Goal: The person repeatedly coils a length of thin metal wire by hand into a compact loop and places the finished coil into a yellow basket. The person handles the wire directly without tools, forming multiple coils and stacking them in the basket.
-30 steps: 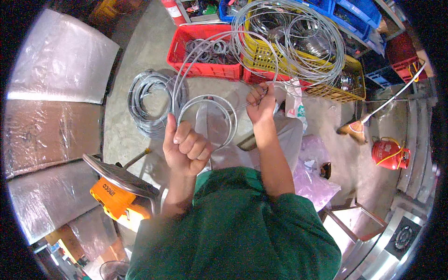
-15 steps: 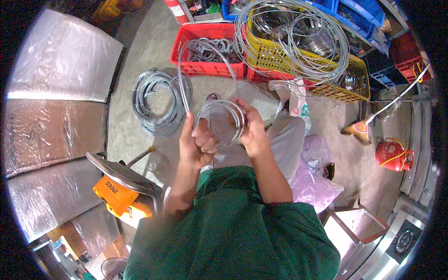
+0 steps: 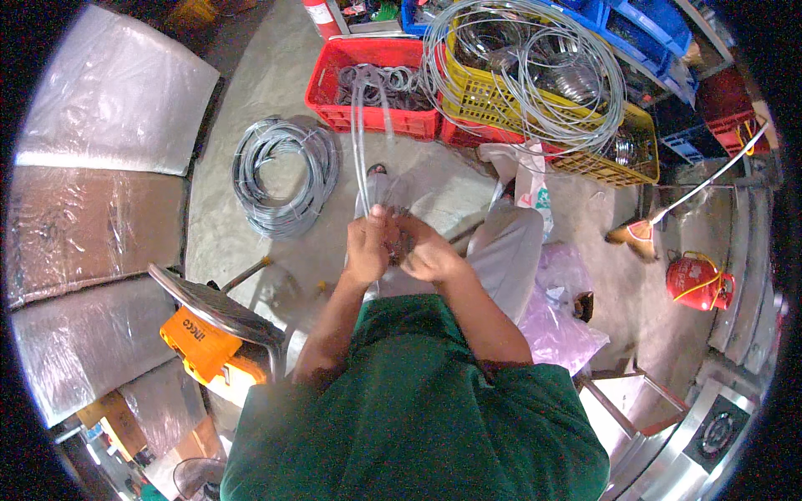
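Note:
My left hand (image 3: 367,249) is closed on a grey wire coil (image 3: 359,150), its thumb on top. From the fist the wire rises in a narrow loop toward the red crate. Right beside it, my right hand (image 3: 430,253) is curled with its fingertips against the left hand. Motion smears these fingers and the wire near them, so what the right hand grips is not plain. A larger bundle of grey wire (image 3: 251,200) lies on the concrete floor to the left, tied into a ring.
Ahead stands a red crate (image 3: 322,79) of small wire rings. Beside it, loose wire coils (image 3: 614,92) hang over yellow crates (image 3: 468,104). A stool (image 3: 213,305) with an orange case (image 3: 200,342) is at left. To the right are a broom (image 3: 639,238) and a red gas cylinder (image 3: 696,282).
Both hands have come together, the right moving left toward the left hand. The round wire loops between them have turned and now look narrow.

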The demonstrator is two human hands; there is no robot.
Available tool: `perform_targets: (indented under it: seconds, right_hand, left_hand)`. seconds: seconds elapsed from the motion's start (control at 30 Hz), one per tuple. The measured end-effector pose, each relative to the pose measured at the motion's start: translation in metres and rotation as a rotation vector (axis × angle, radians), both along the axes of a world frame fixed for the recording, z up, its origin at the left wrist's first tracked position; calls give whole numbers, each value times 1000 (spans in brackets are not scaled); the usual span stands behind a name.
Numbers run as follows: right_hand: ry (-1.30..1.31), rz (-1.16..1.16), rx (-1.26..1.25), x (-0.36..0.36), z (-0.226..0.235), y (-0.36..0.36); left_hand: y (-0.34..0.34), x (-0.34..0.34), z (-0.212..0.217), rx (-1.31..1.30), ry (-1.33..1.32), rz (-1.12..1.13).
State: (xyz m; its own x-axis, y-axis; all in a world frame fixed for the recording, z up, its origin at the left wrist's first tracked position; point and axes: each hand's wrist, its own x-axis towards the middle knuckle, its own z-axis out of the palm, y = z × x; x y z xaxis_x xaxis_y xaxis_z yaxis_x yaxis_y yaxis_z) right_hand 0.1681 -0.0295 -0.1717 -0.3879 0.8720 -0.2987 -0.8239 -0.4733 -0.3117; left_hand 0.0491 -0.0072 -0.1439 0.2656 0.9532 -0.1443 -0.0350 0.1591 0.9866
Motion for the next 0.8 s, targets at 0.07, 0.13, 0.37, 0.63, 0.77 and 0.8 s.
perform_targets:
  seconds: [0.07, 0.13, 0.37, 0.63, 0.77, 0.8]
  right_hand:
    - [185, 155, -102, 4, 4, -1]
    - [-158, 294, -86, 21, 9, -2]
    - [-1041, 404, 360, 96, 13, -39]
    - [-1933, 328, 195, 210, -22, -111]
    - [-2264, -80, 242, 248, -42, -130]
    - [-2367, -95, 378, 252, -44, -132]
  left_hand:
    - [-2, -2, -5, 46, 72, -16]
    - [0, -5, -7, 29, 116, 21]
    - [55, -39, 20, -385, -635, 357]
    - [113, -128, 98, -129, -877, 151]
    - [119, -131, 126, -125, -1014, -33]
    - [116, -126, 128, -136, -1017, -81]
